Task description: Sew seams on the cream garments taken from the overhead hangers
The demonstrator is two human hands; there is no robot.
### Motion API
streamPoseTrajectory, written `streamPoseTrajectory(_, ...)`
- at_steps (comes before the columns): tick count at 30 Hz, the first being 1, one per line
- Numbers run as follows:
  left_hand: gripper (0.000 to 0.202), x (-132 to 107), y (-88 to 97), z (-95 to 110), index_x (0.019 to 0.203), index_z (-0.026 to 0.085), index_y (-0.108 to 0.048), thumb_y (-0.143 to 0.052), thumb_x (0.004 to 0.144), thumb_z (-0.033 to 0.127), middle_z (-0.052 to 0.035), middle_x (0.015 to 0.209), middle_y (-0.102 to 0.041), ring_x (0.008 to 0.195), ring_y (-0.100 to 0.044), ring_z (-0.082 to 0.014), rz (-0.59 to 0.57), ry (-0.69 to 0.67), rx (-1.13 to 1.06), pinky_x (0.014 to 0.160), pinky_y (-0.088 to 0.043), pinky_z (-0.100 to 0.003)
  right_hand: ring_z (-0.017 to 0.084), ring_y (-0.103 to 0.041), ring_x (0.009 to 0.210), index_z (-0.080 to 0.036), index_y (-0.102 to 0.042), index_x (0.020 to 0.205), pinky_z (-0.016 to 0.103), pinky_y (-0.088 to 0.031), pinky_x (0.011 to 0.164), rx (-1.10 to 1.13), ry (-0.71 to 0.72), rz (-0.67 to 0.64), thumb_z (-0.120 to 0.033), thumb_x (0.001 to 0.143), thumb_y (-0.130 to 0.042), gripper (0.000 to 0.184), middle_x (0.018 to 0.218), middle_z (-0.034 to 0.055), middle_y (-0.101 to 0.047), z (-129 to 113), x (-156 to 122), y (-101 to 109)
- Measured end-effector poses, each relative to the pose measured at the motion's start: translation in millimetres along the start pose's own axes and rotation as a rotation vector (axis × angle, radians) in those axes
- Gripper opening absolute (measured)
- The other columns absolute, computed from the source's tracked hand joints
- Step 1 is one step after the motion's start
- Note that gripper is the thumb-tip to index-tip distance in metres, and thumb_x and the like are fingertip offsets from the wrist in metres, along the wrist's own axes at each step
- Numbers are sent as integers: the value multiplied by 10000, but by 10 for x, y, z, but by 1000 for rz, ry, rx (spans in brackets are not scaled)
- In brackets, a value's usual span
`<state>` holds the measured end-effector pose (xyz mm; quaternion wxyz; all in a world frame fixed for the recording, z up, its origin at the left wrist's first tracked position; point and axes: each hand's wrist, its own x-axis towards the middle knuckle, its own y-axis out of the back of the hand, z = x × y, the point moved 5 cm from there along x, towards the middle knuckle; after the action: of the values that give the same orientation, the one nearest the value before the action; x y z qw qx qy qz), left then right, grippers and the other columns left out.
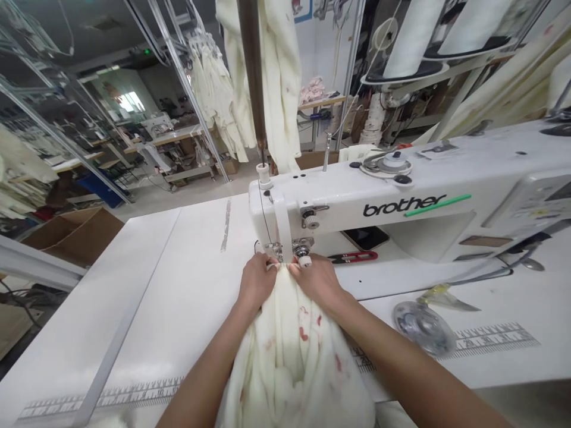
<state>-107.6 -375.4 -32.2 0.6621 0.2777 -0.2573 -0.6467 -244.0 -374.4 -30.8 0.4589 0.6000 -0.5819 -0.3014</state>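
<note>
A cream fabric piece with red printed marks (292, 333) hangs in folds from the needle area down toward me. My left hand (259, 276) pinches its upper edge just left of the presser foot (277, 252). On the other side, my right hand (317, 279) grips the same edge, close below the tension dial. Both sets of fingers are closed on the cloth, and the fingertips are partly hidden. The white sewing machine (348, 196) stands over the fabric, its needle area right between my hands.
Red-handled thread snips (354, 257) and a dark phone (366, 238) lie under the machine arm. To the right are a clear round bobbin dish (423, 328) and a ruler strip (495, 339) on the white table (187, 285). Thread cones (413, 41) stand behind; a cardboard box (74, 235) sits left.
</note>
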Motion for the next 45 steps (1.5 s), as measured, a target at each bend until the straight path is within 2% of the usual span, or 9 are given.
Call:
streamPoseTrajectory(10, 124, 29, -21, -33, 792, 154, -577, -477, 756, 218, -45, 836, -649, 736, -568, -165, 39, -22, 13, 639, -384, -249, 202, -581, 710, -192, -615, 755, 259, -304, 564, 4, -24, 6, -190, 804, -507, 119, 714, 25, -640, 20, 38, -25)
streamPoseTrajectory(24, 199, 114, -46, -60, 913, 150, -588, -475, 772, 234, -90, 898, -642, 817, -581, -214, 99, -45, 67, 687, -395, -280, 238, -587, 729, -171, -628, 767, 283, -340, 569, -22, -32, 23, -298, 863, -463, 229, 748, 70, -640, 19, 71, -80)
streamPoseTrajectory(29, 221, 107, -32, -68, 935, 150, -592, -470, 782, 252, -89, 911, -647, 805, -588, -208, 87, -54, 52, 678, -410, -274, 248, -586, 734, -157, -629, 776, 284, -351, 583, -16, -24, 36, -295, 878, -454, 245, 753, 90, -636, 7, 61, -94)
streamPoseTrajectory(34, 268, 95, -15, -73, 1005, 160, -576, -483, 777, 265, -85, 959, -651, 879, -591, -214, 67, -72, 33, 728, -421, -285, 228, -583, 775, -154, -606, 876, 270, -367, 634, 41, 40, 25, -248, 902, -447, 187, 835, 80, -631, 44, -10, -21)
streamPoseTrajectory(38, 246, 97, -8, -51, 977, 152, -583, -480, 774, 246, -87, 943, -654, 879, -596, -213, 61, -80, 20, 738, -425, -287, 169, -572, 793, -166, -545, 933, 225, -376, 666, 130, 119, 6, -245, 967, -320, 241, 888, 40, -608, 84, -63, 90)
streamPoseTrajectory(41, 229, 97, -7, -45, 949, 149, -586, -480, 772, 249, -90, 932, -655, 872, -595, -218, 62, -76, 15, 738, -423, -293, 171, -567, 787, -156, -522, 930, 222, -370, 653, 157, 108, 3, -234, 979, -256, 282, 854, 42, -599, 97, -63, 135)
streamPoseTrajectory(45, 208, 98, -7, -52, 928, 163, -586, -473, 776, 249, -78, 940, -652, 876, -590, -209, 56, -86, 8, 740, -413, -284, 189, -563, 785, -152, -522, 920, 230, -353, 644, 155, 82, -8, -234, 976, -262, 278, 854, 58, -601, 79, -46, 134)
